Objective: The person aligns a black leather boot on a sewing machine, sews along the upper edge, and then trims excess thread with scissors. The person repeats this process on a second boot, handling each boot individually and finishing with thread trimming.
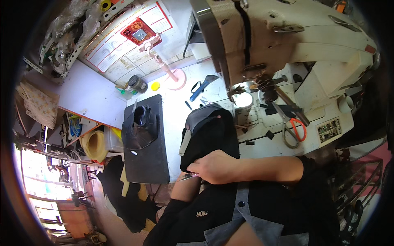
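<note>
A black fabric piece with a shiny dark leather-like part at its far end lies over the table's front edge. My right hand is closed at its near edge, fingers bent against the cloth. A thin metal tool pokes out beside those fingers; its kind is unclear. My left forearm rises to the same edge, while the left hand is hidden behind the cloth and my right hand. To the left, a black leather piece with a round opening rests on a dark board.
An industrial sewing machine stands at the right. Orange-handled scissors lie by its base. A blue-handled tool, a pink phone stand holding a red-cased phone, and a dark jar stand farther back.
</note>
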`<state>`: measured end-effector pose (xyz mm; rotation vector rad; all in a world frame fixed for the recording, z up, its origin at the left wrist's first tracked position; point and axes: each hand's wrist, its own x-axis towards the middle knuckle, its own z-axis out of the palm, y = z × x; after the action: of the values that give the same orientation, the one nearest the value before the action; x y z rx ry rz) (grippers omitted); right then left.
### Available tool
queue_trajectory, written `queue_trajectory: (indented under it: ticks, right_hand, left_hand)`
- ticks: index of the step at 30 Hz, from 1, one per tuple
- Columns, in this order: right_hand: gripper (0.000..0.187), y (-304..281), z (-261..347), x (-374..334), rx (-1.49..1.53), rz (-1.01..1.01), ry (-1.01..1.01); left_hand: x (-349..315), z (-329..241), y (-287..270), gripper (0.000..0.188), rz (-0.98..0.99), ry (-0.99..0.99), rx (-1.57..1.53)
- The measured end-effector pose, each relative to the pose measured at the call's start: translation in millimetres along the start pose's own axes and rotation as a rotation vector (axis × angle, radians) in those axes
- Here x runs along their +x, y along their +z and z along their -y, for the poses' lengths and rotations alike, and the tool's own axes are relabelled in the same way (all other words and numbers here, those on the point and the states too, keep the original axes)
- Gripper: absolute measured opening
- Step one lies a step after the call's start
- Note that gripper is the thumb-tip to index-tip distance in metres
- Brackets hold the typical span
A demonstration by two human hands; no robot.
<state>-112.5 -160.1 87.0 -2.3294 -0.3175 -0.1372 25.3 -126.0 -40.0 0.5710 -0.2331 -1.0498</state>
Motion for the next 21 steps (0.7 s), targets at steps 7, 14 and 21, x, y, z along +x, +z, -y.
queue_trajectory:
  ticks: [7, 14, 21]
  right_hand:
    - [0.023, 2.8, -25.8, -28.8, 0.043, -0.515, -0.12]
    - [0.029, -4.9, -49.8, -66.9, -0.276, -0.608, 0.399]
    - [0.024, -3.7, -51.5, -48.3, -0.464, -0.658, 0.365]
  left_hand:
    - [3.3, -5.3, -3.3, 0.045, 0.109, -0.019, 0.388]
    - [-7.9, -2.4, 24.9, 0.051, 0.01, 0.03, 0.24]
    - [-13.8, -4.0, 25.6, 0.049, -0.023, 0.006, 0.117]
